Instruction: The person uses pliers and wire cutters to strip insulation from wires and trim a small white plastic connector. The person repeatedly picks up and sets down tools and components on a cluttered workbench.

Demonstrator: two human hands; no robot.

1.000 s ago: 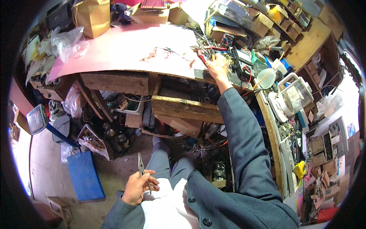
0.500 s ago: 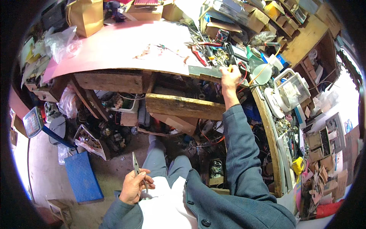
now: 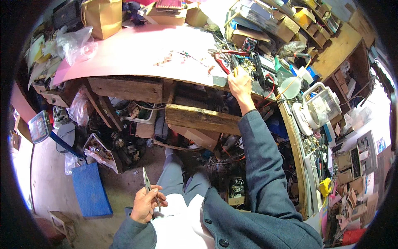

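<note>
My left hand [image 3: 144,204] is closed around a pair of needle-nose pliers [image 3: 146,181], held above my lap with the jaws pointing up. My right hand [image 3: 240,85] reaches to the front edge of the workbench. Its fingers are closed beside a black-and-yellow handle [image 3: 235,63]; what they grip, if anything, is mostly hidden. Just left of these fingers lie red-handled pliers [image 3: 222,63] on a heap of tools. A pink-white sheet [image 3: 137,54] covers the bench top, with small wires and scraps [image 3: 188,55] on it.
An open wooden drawer [image 3: 201,118] juts out below the bench. A clear plastic container [image 3: 325,107] stands at the right, near a round translucent lid [image 3: 289,87]. On the floor at the left are a blue board [image 3: 91,189] and a scrap-filled box [image 3: 100,152]. A gold paper bag [image 3: 102,18] stands at the back.
My right hand has moved left along the bench edge, to the black-and-yellow handle beside the red pliers. My left hand still holds the needle-nose pliers. The view has shifted slightly.
</note>
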